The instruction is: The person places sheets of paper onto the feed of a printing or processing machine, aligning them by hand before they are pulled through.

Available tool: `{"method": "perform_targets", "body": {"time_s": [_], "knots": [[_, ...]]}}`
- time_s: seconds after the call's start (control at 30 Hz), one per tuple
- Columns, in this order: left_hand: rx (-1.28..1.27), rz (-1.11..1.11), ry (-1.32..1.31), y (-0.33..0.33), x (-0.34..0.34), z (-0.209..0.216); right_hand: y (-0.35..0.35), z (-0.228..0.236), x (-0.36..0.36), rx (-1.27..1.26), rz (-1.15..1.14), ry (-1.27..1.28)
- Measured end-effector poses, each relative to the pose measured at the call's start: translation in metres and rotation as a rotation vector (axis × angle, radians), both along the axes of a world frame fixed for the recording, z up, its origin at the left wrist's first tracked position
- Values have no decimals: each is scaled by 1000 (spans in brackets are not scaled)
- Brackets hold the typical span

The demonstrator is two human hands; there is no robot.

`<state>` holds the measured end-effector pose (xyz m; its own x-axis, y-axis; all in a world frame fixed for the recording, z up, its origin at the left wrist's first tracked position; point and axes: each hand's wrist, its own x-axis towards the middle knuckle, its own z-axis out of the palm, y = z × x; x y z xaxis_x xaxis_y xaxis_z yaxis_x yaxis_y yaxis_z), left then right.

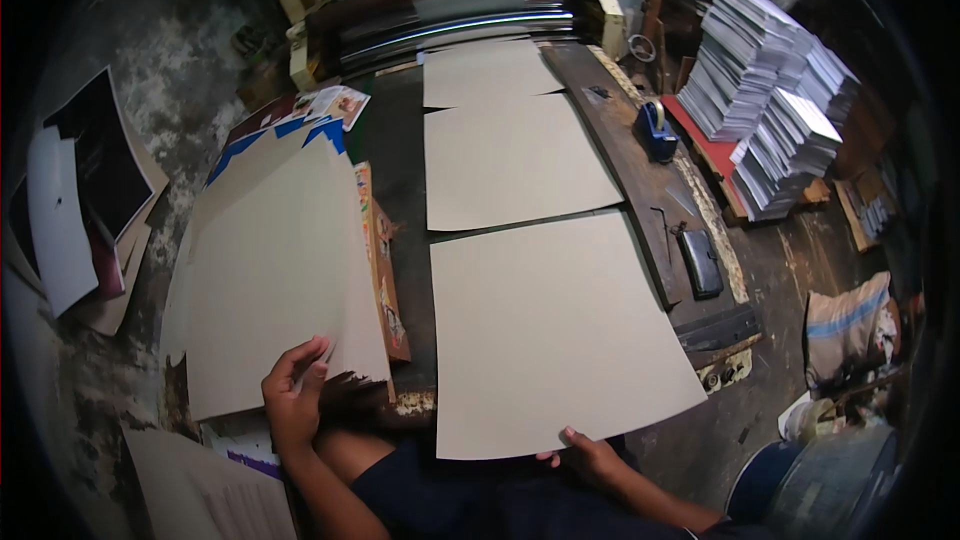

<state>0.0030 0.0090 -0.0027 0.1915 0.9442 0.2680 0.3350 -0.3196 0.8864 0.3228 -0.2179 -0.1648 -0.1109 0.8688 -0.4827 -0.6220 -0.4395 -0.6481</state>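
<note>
My right hand [590, 457] pinches the near edge of a grey-beige cardboard sheet [550, 340], thumb on top and fingers below. This sheet lies on a long dark machine bed, its near end reaching over my lap. Two more sheets lie in line beyond it, a middle one [515, 165] and a far one [480, 73] that reaches the rollers [460, 35]. To the left, my left hand [292, 395] is closed at the near edge of a stack of similar sheets [270, 270], fingers curled against the thumb on the top sheet's slightly lifted edge.
A dark guide bar [600, 150] runs along the bed's right side. Beyond it are a blue tape dispenser [656, 132] and a black wallet-like case [702, 263]. Tall paper stacks [740, 70] stand at right, near a sack [850, 330]. Loose sheets [60, 220] lean far left.
</note>
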Motion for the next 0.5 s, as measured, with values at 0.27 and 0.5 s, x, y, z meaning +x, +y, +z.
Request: {"method": "perform_targets", "body": {"time_s": [0.27, 0.5], "knots": [[202, 356, 110, -1, 26, -9, 53, -11, 10, -15, -166, 88], [164, 399, 162, -4, 21, -24, 87, -30, 1, 32, -314, 96]]}}
